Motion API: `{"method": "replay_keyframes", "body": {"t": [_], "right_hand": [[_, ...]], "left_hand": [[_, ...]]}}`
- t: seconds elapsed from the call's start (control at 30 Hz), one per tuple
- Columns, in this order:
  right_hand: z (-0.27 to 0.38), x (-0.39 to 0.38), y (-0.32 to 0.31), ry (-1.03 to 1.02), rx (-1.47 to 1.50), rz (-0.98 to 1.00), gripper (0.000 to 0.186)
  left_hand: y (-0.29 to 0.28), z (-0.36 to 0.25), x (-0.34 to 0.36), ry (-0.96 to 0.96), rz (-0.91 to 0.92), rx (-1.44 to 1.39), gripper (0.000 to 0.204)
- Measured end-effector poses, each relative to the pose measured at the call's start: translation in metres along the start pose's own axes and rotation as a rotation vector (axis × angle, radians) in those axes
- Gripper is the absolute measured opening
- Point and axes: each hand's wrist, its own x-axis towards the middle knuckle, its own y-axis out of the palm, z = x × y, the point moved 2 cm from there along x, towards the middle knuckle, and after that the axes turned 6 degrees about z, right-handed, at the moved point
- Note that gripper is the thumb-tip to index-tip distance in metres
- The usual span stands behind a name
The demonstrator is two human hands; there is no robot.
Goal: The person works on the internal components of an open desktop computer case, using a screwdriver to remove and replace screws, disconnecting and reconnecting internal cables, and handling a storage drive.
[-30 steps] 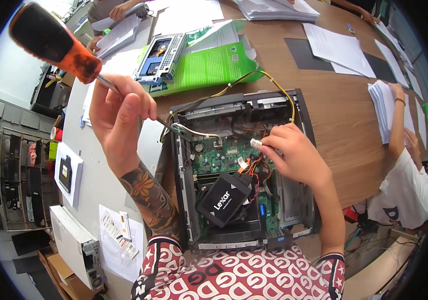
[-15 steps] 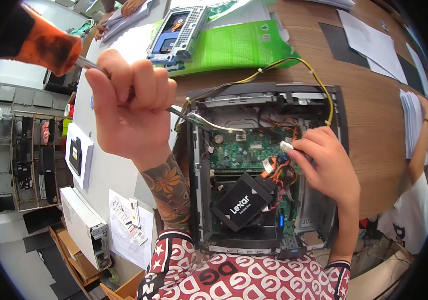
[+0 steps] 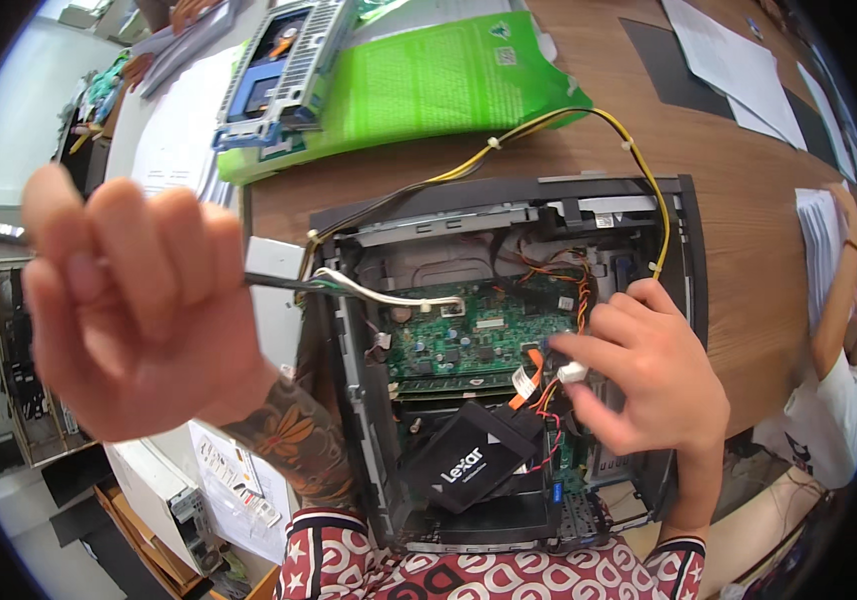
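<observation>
- Brown table (image 3: 749, 240): bears the open computer case (image 3: 691, 235), green circuit board (image 3: 469, 345) exposed.
- Green bag (image 3: 429, 95): on the table, beyond the case.
- Metal drive cage (image 3: 284, 75): rests on the bag's left part.
- Left hand (image 3: 144, 300): raised left of the case, blurred, fingers curled; contents cannot be told. Well apart from the right.
- Right hand (image 3: 644, 365): over the case, thumb and forefinger closed about a white connector (image 3: 573, 372).
- Black drive (image 3: 469, 455): lies tilted in the case's near part.
- Yellow-and-black cable (image 3: 589, 110): loops above the far rim.
</observation>
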Motion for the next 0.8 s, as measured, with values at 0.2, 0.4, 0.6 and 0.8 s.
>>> {"method": "replay_keyframes", "body": {"t": [0.2, 0.4, 0.6, 0.8], "right_hand": [[-0.007, -0.003, -0.005, -0.103, -0.074, 0.007, 0.024], [-0.011, -0.005, -0.003, -0.083, -0.048, -0.005, 0.022], [-0.012, -0.005, -0.003, -0.074, -0.038, 0.028, 0.021], [-0.011, -0.005, -0.004, -0.002, -0.117, 0.05, 0.021]], "left_hand": [[0.004, -0.001, -0.001, -0.019, -0.054, 0.044, 0.017], [0.005, 0.0, -0.002, 0.031, -0.083, 0.047, 0.017], [0.0, -0.003, -0.004, 0.02, -0.126, 0.04, 0.018], [0.001, -0.003, -0.004, 0.006, -0.117, 0.047, 0.018]]}}
